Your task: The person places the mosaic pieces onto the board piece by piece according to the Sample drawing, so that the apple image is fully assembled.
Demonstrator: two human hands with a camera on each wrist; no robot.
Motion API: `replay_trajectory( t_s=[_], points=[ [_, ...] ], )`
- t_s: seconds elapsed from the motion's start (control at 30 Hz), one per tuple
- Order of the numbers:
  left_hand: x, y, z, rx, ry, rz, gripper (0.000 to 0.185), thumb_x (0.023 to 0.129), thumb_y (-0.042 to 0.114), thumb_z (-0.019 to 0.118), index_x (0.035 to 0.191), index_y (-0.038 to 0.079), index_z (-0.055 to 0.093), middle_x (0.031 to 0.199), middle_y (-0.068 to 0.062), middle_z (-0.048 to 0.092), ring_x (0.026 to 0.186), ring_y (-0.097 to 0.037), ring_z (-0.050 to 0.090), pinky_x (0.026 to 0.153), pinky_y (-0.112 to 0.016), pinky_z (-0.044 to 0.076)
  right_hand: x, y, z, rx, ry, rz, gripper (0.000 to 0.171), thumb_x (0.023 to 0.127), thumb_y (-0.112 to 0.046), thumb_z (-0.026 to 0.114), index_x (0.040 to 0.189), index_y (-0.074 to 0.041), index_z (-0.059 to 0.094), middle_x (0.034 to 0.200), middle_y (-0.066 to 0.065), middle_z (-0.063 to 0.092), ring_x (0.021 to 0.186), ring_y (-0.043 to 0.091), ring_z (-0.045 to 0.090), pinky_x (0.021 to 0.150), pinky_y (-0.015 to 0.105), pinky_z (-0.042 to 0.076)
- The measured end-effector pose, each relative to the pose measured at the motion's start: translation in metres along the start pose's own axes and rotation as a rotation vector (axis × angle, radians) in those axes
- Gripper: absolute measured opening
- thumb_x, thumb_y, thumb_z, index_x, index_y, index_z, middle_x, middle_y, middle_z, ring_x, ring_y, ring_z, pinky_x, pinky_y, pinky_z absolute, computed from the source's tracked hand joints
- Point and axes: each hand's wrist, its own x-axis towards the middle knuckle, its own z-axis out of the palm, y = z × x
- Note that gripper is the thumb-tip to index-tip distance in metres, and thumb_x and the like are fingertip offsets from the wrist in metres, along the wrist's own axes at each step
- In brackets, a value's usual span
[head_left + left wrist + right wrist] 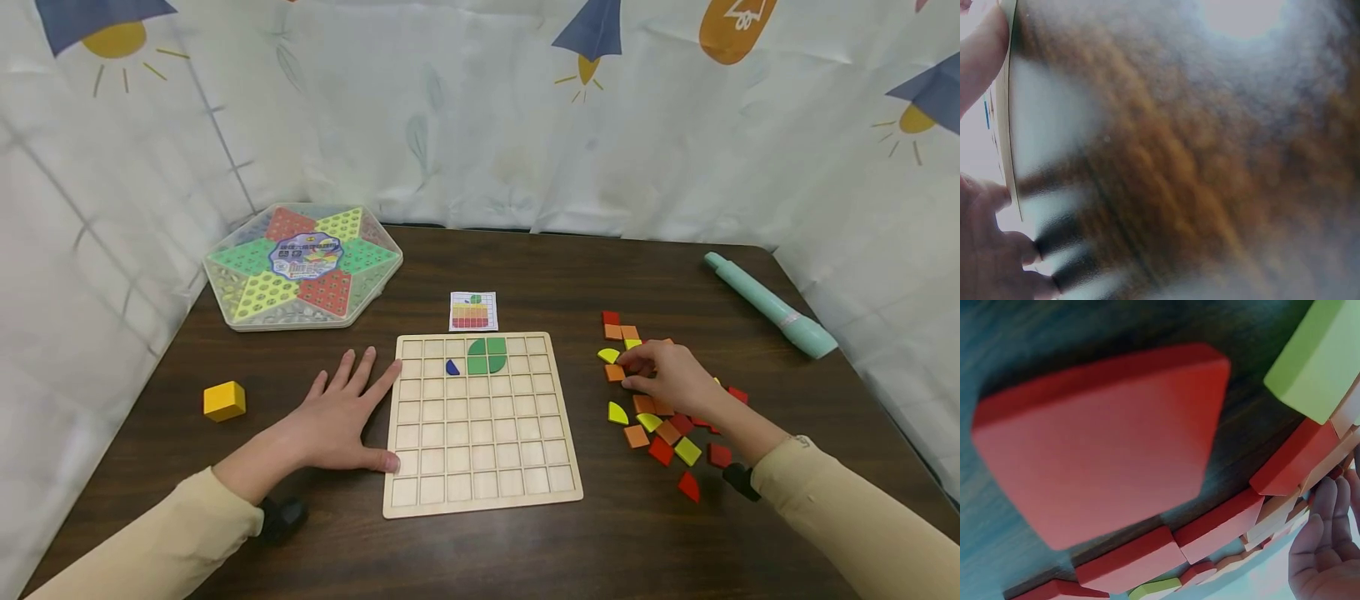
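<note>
While left hand (341, 417) lies flat at board's left edge, right hand (663, 375) works the tile pile.
R fingers (628, 367) are curled down at the upper-left part of the pile (660, 408), tips on or just by an orange tile (615, 372); can't tell if it's pinched yet. Pile sits right of centre in the frame, board (480, 421) at centre, so tiles lie right under R hand and well apart from L. L fingers are straight and spread, holding nothing, forefinger and thumb touching the board's edge. Green pieces (486, 355) and a blue one (452, 367) fill cells in the board's top rows. Pattern card (473, 311) lies on the desk (525, 275) just above the board.
</note>
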Motion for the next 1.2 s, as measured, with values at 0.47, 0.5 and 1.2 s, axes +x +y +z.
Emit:
replay_trajectory(
  t_s=[0.47,0.5,1.2],
  points=[
    [-0.001,-0.001,0.001,-0.008,0.004,-0.002,0.130,0.071,0.076,0.076,0.165,0.012,0.015,0.169,-0.032,0.004,0.153,-0.059,0.003,0.112,-0.081,0.014,0.020,-0.012,-0.003,-0.058,0.062,0.001,0.028,0.094,-0.014,0.074,0.115,0.004,0.073,0.094,0.013,0.069,0.080,0.023,0.062,0.071,0.038,0.054],
    [-0.001,-0.001,0.002,-0.009,0.004,-0.001,0.130,0.071,0.076,0.076,0.166,0.012,0.015,0.169,-0.031,0.004,0.153,-0.058,0.003,0.112,-0.081,0.014,0.022,-0.013,-0.003,-0.066,0.055,0.004,0.028,0.094,-0.014,0.074,0.115,0.004,0.073,0.097,0.015,0.070,0.082,0.024,0.063,0.072,0.039,0.055],
    [-0.002,-0.001,0.000,-0.012,0.005,-0.005,0.130,0.071,0.077,0.075,0.166,0.013,0.015,0.169,-0.030,0.004,0.154,-0.057,0.003,0.113,-0.080,0.013,0.037,-0.025,0.001,-0.020,0.078,-0.041,0.006,0.095,-0.005,0.071,0.099,-0.006,0.066,0.092,0.010,0.069,0.075,0.021,0.060,0.067,0.035,0.051]
  ],
)
